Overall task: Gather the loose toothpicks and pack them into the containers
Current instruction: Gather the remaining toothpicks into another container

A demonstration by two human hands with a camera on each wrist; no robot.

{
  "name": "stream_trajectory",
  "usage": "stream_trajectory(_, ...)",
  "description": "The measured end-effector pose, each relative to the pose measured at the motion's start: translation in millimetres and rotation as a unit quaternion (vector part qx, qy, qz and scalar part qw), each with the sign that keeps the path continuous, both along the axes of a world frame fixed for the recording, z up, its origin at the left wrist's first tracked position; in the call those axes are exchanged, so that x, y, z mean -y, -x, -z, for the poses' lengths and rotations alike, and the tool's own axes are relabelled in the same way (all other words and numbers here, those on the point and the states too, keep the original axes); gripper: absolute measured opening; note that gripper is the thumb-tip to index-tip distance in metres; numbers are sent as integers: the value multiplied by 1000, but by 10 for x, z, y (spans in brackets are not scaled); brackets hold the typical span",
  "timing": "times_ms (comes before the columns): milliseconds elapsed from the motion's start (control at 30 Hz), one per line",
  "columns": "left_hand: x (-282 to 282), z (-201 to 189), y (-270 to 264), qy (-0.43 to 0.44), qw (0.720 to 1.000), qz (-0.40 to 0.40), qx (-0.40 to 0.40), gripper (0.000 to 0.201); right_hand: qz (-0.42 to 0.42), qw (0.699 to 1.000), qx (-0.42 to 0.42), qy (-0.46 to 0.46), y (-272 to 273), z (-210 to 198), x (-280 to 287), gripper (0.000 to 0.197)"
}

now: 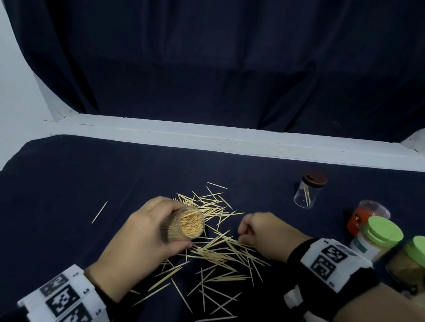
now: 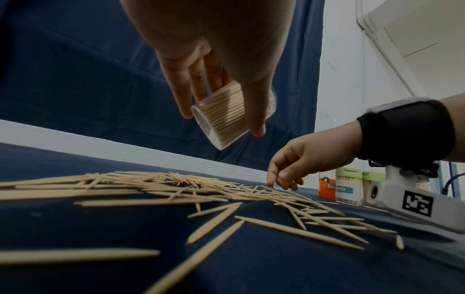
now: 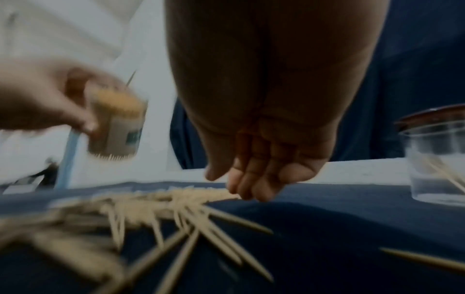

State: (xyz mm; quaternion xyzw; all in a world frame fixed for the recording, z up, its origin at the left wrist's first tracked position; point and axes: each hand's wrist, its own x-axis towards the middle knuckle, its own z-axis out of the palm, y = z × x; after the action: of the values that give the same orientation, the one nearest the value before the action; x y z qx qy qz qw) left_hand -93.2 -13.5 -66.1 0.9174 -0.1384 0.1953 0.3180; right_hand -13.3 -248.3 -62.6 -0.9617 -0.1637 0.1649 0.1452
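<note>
- Containers are counted as five: one open clear container point(image 1: 187, 226) packed with toothpicks, a clear jar with a brown lid point(image 1: 307, 192), an orange container point(image 1: 360, 219), and two green-lidded containers point(image 1: 378, 237) at the right edge of the bench point(image 1: 52, 173).
- Two hands are seen, each with a marked band at the wrist.
- The open container is gripped by the left hand point(image 1: 139, 241), fingers and thumb wrapped round its wall; it is held tilted above the bench, its mouth turned up towards the head camera.
- The right hand point(image 1: 264, 234) is lowered with its fingers curled loosely, the tips at the loose toothpicks point(image 1: 219, 250); whether any toothpick is pinched cannot be told, the right wrist view being blurred.
- The loose toothpicks, too many to count, are spread over the dark cloth between and in front of both hands, directly under the right fingertips and just beside and below the held container.
- One single toothpick point(image 1: 99, 212) is seen lying apart, to the left of the left hand.
- A few toothpicks are held inside the brown-lidded jar, well beyond the right hand.
</note>
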Motion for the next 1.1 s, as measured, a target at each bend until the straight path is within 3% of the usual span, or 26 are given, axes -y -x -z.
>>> stream_trajectory(67,-7,-1,-2,-4,1000,-2,-4,58,5,1000,7,22,-38,-95,104,15)
stream_trajectory(133,-11,0,-8,-4,1000,-3,-7,57,-3,994,13,105,-49,-175,252,18)
stream_trajectory(300,-12,-8,-3,-3,1000,-3,-8,56,19,952,-95,290,-17,-170,478,51)
stream_trajectory(600,-9,-14,-3,-1,1000,-9,-12,56,22,980,-63,185,57,-120,348,23)
stream_trajectory(733,6,-14,-2,-9,1000,-5,-15,56,11,1000,-16,-6,67,-64,81,13)
stream_trajectory(800,5,-10,-5,-6,1000,-5,-21,55,22,998,-24,-51,83,-40,-28,23)
stream_trajectory(933,-6,-3,-22,-3,1000,-11,-24,56,-4,997,-32,74,139,9,-115,80)
stream_trajectory(1000,-8,-6,-24,-4,1000,-13,-22,56,-28,996,-29,79,209,-1,-192,86)
stream_trajectory(1100,1,-11,-20,0,1000,-12,-24,56,-63,995,-10,82,303,10,-340,77)
